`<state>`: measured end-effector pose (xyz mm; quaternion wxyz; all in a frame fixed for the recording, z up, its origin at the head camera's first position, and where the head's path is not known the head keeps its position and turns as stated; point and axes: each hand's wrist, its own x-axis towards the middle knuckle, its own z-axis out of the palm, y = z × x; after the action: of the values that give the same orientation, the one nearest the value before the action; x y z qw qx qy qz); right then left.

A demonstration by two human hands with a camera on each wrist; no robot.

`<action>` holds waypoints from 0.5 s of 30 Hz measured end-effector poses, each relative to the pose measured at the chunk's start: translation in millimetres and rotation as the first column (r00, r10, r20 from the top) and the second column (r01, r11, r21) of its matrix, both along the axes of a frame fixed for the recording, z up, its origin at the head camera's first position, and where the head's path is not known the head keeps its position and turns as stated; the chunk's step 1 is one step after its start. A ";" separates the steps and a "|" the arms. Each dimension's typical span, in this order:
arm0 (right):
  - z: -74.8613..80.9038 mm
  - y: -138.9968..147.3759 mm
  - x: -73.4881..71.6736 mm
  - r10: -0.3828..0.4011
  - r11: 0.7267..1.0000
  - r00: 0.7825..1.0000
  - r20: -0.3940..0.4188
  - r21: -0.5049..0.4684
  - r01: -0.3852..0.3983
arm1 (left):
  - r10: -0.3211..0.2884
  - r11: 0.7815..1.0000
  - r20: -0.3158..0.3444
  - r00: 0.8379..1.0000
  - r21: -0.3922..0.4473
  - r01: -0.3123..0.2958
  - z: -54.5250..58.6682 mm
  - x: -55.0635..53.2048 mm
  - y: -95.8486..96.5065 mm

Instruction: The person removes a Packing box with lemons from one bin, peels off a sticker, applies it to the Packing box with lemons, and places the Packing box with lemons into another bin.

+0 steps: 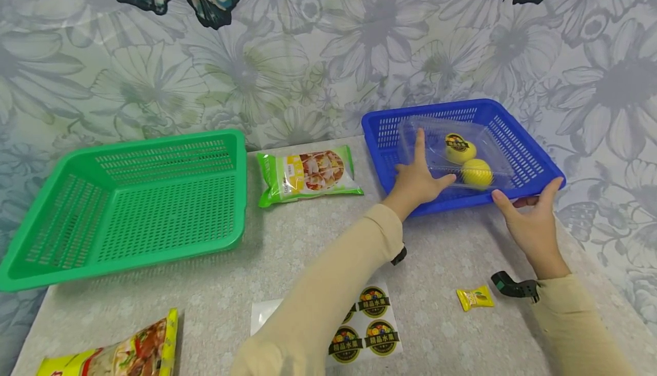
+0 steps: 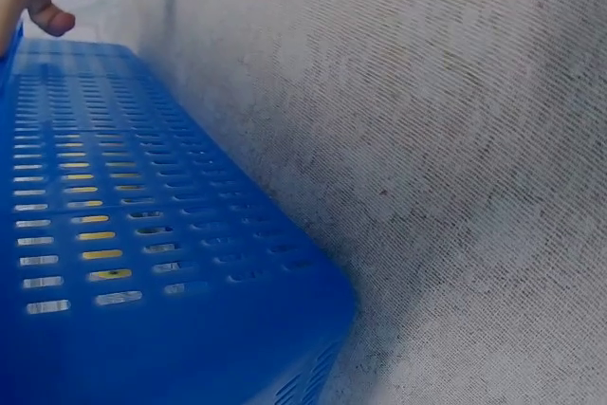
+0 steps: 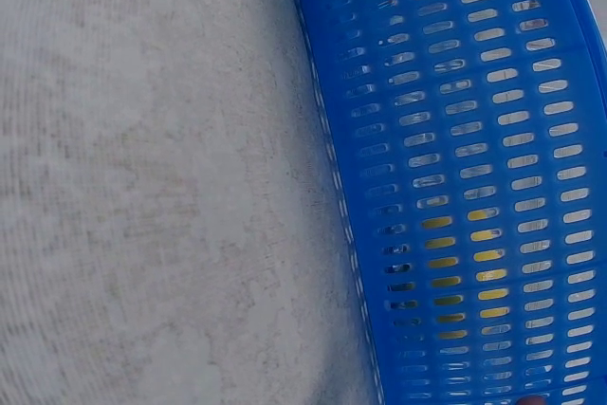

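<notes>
A clear plastic box (image 1: 436, 162) with two round yellow fruits (image 1: 477, 173) inside lies in the blue basket (image 1: 373, 136). On its lid is a round black-and-gold sticker (image 1: 457, 142). My left hand (image 1: 418, 181) reaches over the basket's near wall, index finger and thumb stretched out, touching the box's near left part. At the near right corner, my right hand (image 1: 536, 225) grips the basket's rim, its lower fingers partly hidden. Both wrist views show the basket's slotted wall (image 2: 114, 196), with yellow showing through the slots (image 3: 488, 277).
A green basket (image 1: 238, 205) stands at left, with a green-and-white food packet (image 1: 313, 173) beside it. Another yellow packet (image 1: 128, 350) lies at front left. A sticker sheet (image 1: 380, 330) is partly under the left sleeve. A small yellow wrapped sweet (image 1: 474, 298) lies near the right wrist.
</notes>
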<state>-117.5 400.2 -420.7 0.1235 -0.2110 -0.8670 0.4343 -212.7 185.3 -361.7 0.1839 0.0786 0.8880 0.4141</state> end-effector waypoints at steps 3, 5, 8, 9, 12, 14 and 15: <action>0.1 0.3 0.4 -0.001 1.000 1.000 0.001 0.003 0.001 | 0.009 0.999 0.007 1.000 -0.052 -0.009 2.7 2.3 1.1; 0.1 0.4 0.4 0.000 1.000 1.000 0.000 0.003 0.000 | 0.025 0.997 0.021 0.999 -0.073 -0.023 4.5 3.7 2.0; 0.2 0.4 0.2 0.001 1.000 1.000 0.000 0.003 -0.001 | 0.047 0.996 0.031 0.998 -0.083 -0.044 6.2 5.1 2.9; 0.2 0.5 0.0 0.002 1.000 1.000 0.001 0.003 -0.002 | 0.051 0.995 0.028 0.998 -0.090 -0.048 6.9 5.6 3.1; -0.2 0.6 -0.2 0.003 1.000 1.000 0.009 0.000 -0.003 | 0.050 0.991 0.012 0.999 -0.128 -0.048 9.3 6.4 2.9; -0.1 1.0 0.5 0.005 1.000 1.000 0.021 -0.003 -0.005 | 0.043 0.989 0.004 0.999 -0.144 -0.042 11.2 7.3 2.6; -0.1 1.1 0.9 0.005 1.000 1.000 0.031 -0.003 -0.004 | 0.035 0.989 -0.002 0.999 -0.147 -0.035 12.1 8.2 2.5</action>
<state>-116.6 401.3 -420.8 0.1088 -0.2159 -0.8685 0.4328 -204.5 187.7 -349.6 0.1821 0.0491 0.9173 0.3507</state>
